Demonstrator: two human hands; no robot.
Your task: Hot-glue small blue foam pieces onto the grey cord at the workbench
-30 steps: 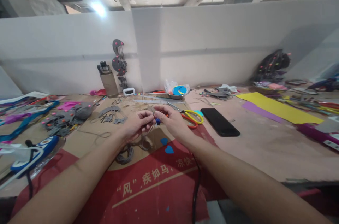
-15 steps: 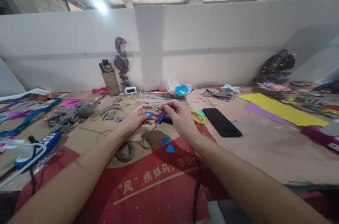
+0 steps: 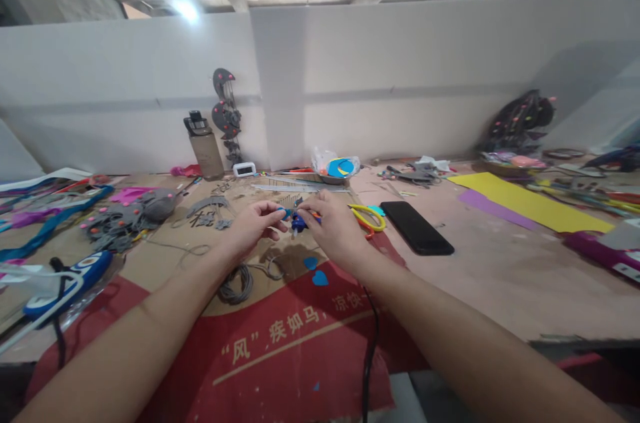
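Observation:
My left hand (image 3: 253,228) pinches a small blue foam piece (image 3: 283,212) between thumb and fingers. Facing it, my right hand (image 3: 336,229) is closed round a small blue glue gun (image 3: 299,223) whose tip sits right at the foam piece. The gun's black cord (image 3: 370,349) runs from under my right wrist toward me. Both hands hover over brown cardboard (image 3: 170,263) with a red printed part. Two blue heart-shaped pieces (image 3: 315,271) lie just below the hands, and a coil of grey wire (image 3: 235,286) lies under my left wrist.
Yellow-handled scissors (image 3: 369,217) and a black phone (image 3: 416,228) lie right of my hands. Grey felt shapes (image 3: 125,221) and a blue-white tool (image 3: 65,281) are at the left. A water bottle (image 3: 204,151) stands by the white wall. Yellow and purple sheets (image 3: 530,204) lie far right.
Half a second ago my left hand lay turned up with the blue piece showing and the gun held apart. Now both hands have closed together, the gun's tip at the piece.

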